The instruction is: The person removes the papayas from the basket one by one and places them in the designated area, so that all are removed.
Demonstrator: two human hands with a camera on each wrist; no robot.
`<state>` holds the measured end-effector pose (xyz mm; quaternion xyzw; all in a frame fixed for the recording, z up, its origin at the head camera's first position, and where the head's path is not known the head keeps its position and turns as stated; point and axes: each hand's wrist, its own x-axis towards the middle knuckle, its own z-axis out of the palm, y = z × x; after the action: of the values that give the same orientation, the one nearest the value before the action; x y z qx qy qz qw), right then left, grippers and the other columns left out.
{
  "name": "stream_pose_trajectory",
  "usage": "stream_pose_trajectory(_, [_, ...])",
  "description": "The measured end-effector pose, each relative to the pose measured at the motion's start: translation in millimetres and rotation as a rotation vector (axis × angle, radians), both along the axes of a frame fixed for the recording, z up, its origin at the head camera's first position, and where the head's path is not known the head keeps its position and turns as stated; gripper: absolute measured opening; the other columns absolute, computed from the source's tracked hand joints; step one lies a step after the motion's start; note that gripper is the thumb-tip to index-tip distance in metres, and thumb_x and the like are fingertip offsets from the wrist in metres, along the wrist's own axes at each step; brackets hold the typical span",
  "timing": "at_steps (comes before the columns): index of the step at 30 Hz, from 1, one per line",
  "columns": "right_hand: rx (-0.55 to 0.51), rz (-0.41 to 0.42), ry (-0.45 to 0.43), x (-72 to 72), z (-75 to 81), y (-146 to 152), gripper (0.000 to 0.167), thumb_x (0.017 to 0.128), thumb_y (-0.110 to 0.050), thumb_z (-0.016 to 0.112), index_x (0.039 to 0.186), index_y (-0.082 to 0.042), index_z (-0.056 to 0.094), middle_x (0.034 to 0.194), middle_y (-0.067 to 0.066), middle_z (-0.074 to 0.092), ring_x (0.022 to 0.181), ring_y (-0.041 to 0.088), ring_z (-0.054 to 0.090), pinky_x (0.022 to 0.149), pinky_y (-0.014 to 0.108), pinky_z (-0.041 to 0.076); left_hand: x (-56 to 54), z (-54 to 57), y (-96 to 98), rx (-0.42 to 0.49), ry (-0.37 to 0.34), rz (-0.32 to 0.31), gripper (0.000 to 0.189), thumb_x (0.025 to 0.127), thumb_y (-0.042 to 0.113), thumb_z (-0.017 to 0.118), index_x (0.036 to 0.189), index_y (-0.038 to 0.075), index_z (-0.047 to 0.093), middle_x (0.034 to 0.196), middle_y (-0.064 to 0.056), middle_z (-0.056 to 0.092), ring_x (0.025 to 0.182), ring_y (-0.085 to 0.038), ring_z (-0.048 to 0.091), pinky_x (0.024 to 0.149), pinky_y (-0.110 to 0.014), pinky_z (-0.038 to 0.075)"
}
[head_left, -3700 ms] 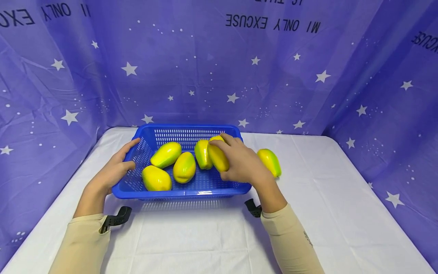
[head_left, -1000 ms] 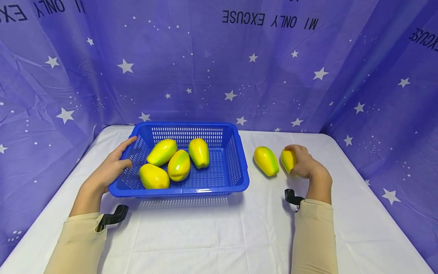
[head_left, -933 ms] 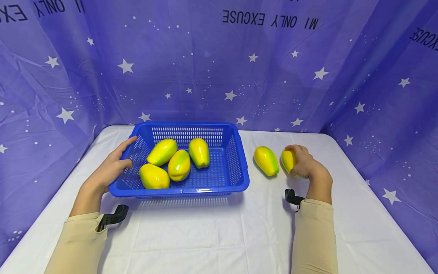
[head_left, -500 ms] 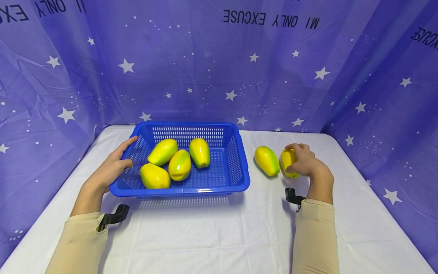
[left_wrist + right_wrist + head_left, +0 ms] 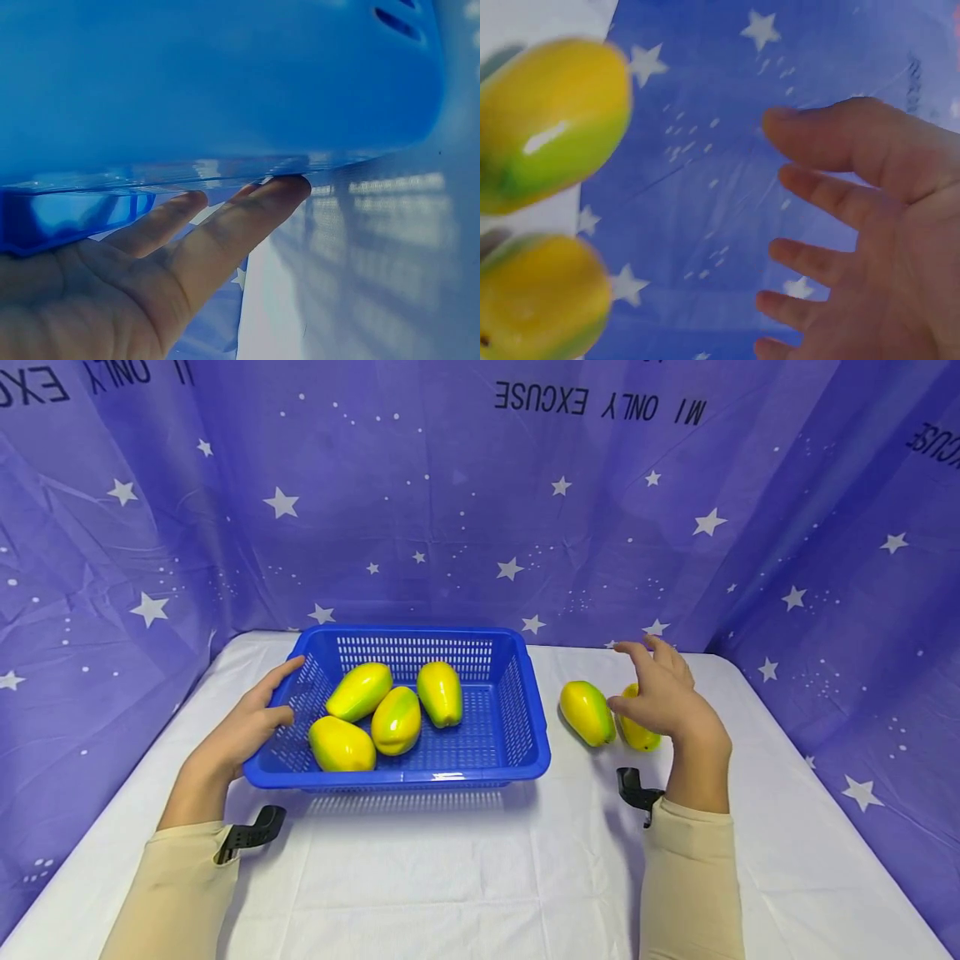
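Note:
A blue basket (image 5: 491, 772) with slotted walls stands on the table, and several glossy yellow-green papayas (image 5: 360, 690) lie inside it. My left hand (image 5: 236, 731) holds its left rim; the left wrist view shows fingers (image 5: 240, 225) pressed up under the rim. Right of the basket two more papayas lie side by side, a nearer papaya (image 5: 587, 713) and a farther papaya (image 5: 641, 737). Raised over the farther one, partly covering it in the head view, is my right hand (image 5: 667, 693). Its fingers are spread, and the right wrist view shows its palm (image 5: 900, 277) holding nothing.
White cloth covers the table (image 5: 420, 877). A blue-purple curtain (image 5: 465, 510) with stars and lettering hangs behind and at both sides. Dark wrist camera mounts (image 5: 258, 828) jut inward from beige sleeves (image 5: 693, 877).
My right hand carried a papaya out of the basket and set it down to the right of the other one. It has since let go and risen. The left hand stays at the rim.

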<state>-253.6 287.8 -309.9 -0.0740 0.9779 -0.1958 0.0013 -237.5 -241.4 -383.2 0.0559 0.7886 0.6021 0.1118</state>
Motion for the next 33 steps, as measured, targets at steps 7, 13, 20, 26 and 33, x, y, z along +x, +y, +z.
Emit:
stream_pose_trajectory(7, [-0.014, 0.104, 0.13, 5.3, 12.1, -43.8, 0.079, 0.08, -0.023, 0.072, 0.15, -0.018, 0.033, 0.159, 0.02, 0.004, 0.143, 0.045, -0.004, 0.107, 0.07, 0.002, 0.4, 0.2, -1.0, 0.009, 0.006, 0.001, 0.088, 0.085, -0.004, 0.038, 0.158, 0.031, 0.004, 0.16, -0.021, 0.005, 0.126, -0.049, 0.034, 0.079, -0.05, 0.053])
stream_pose_trajectory(13, [0.002, 0.168, 0.233, 6.9, 11.5, -75.5, 0.081, 0.078, -0.025, 0.074, 0.149, -0.021, 0.034, 0.159, 0.017, 0.009, 0.144, 0.042, 0.0, 0.107, 0.069, 0.006, 0.0, 0.5, -0.8, -0.006, 0.004, 0.004, 0.088, 0.085, -0.004, 0.039, 0.158, 0.033, 0.004, 0.161, -0.018, 0.003, 0.127, -0.049, 0.033, 0.081, -0.051, 0.052])
stream_pose_trajectory(20, [0.026, 0.209, 0.3, 10.0, 8.0, -101.4, 0.087, 0.076, -0.027, 0.077, 0.15, -0.023, 0.032, 0.159, 0.015, 0.011, 0.144, 0.04, 0.004, 0.108, 0.067, 0.01, -0.1, 1.8, -0.4, -0.005, 0.0, 0.007, 0.088, 0.085, -0.003, 0.039, 0.158, 0.032, 0.004, 0.16, -0.019, 0.006, 0.128, -0.049, 0.033, 0.082, -0.053, 0.051])
stream_pose_trajectory(26, [0.064, 0.277, 0.354, 8.0, 1.4, -122.8, 0.089, 0.076, -0.032, 0.077, 0.151, -0.022, 0.031, 0.158, 0.016, 0.015, 0.142, 0.042, 0.01, 0.11, 0.063, 0.013, 0.4, 2.8, 0.6, -0.008, -0.007, 0.016, 0.088, 0.084, -0.003, 0.039, 0.158, 0.033, 0.005, 0.16, -0.018, 0.005, 0.129, -0.05, 0.031, 0.084, -0.058, 0.049])
stream_pose_trajectory(33, [0.113, 0.349, 0.354, 4.5, -14.0, -152.4, 0.093, 0.075, -0.038, 0.077, 0.153, -0.023, 0.028, 0.159, 0.014, 0.015, 0.142, 0.041, 0.014, 0.112, 0.059, 0.017, -0.1, 2.8, 1.6, -0.007, -0.004, 0.017, 0.089, 0.084, -0.003, 0.04, 0.158, 0.033, 0.006, 0.16, -0.018, 0.006, 0.131, -0.048, 0.03, 0.089, -0.056, 0.047])
